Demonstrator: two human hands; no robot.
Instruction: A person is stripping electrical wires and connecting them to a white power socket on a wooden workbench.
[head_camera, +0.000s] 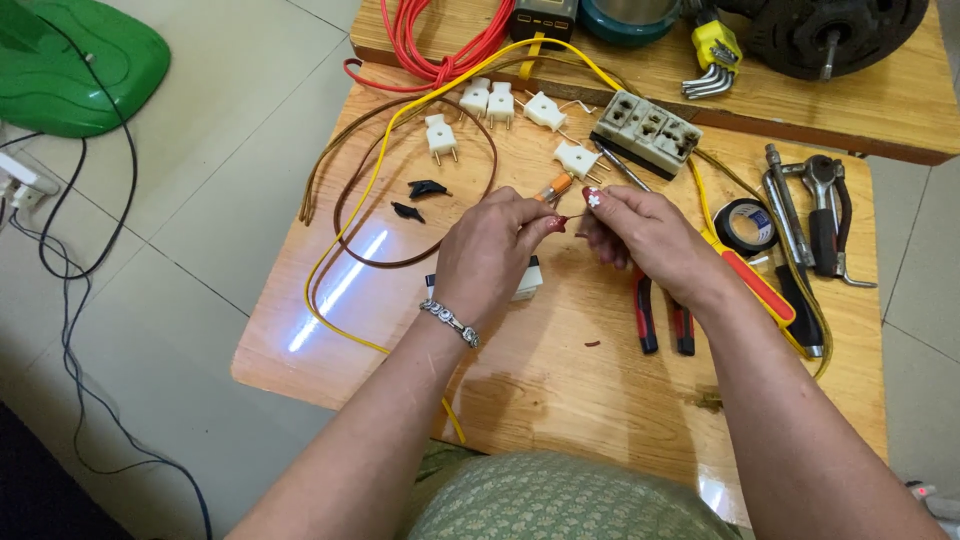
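Observation:
My left hand and my right hand meet over the middle of a low wooden table. Both pinch the bare end of a thin wire between thumb and fingertips. A small orange-handled screwdriver pokes out just behind my left fingers. A white block lies partly hidden under my left hand. A beaded bracelet is on my left wrist. Red-handled pliers lie under my right wrist.
Several white two-pin plugs and a beige socket strip lie at the back. Yellow, brown and red wires loop left. Black tape, a red-handled tool, wrenches sit right. A green object is on the floor.

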